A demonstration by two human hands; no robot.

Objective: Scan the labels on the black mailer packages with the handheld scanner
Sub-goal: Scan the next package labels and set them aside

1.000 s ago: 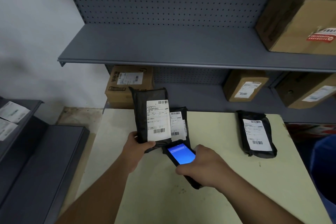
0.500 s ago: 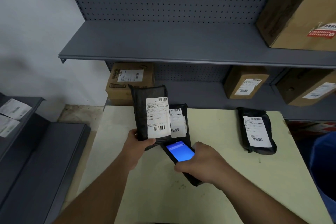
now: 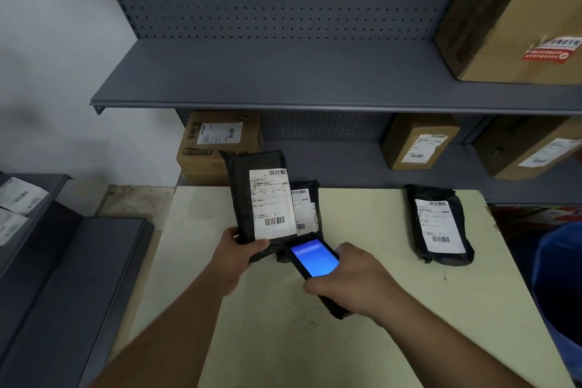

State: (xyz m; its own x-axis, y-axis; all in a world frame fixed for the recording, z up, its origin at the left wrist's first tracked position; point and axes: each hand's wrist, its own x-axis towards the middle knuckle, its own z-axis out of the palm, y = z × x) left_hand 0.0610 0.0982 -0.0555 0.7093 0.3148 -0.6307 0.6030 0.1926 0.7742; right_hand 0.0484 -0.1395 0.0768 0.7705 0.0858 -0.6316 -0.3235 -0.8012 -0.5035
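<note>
My left hand (image 3: pixel 241 253) grips the lower edge of a black mailer package (image 3: pixel 242 186), holding it upright above the table with its white barcode label facing me. My right hand (image 3: pixel 352 283) holds the black handheld scanner (image 3: pixel 315 258), its blue screen lit and its top end just below that label. A second black mailer (image 3: pixel 310 198) lies on the table behind the held one, mostly hidden. A third black mailer (image 3: pixel 439 224) lies flat at the right, label up.
The pale yellow table (image 3: pixel 330 340) stands against grey pegboard shelving (image 3: pixel 283 75). Cardboard boxes (image 3: pixel 419 142) with labels sit on the lower shelf, a big one (image 3: pixel 510 19) on the upper shelf. A grey rack (image 3: pixel 63 261) stands left; a blue object (image 3: pixel 560 293) is at the right edge.
The held mailer and the scanner stay almost in place; both drifted slightly upward in view as the head shifted a little.
</note>
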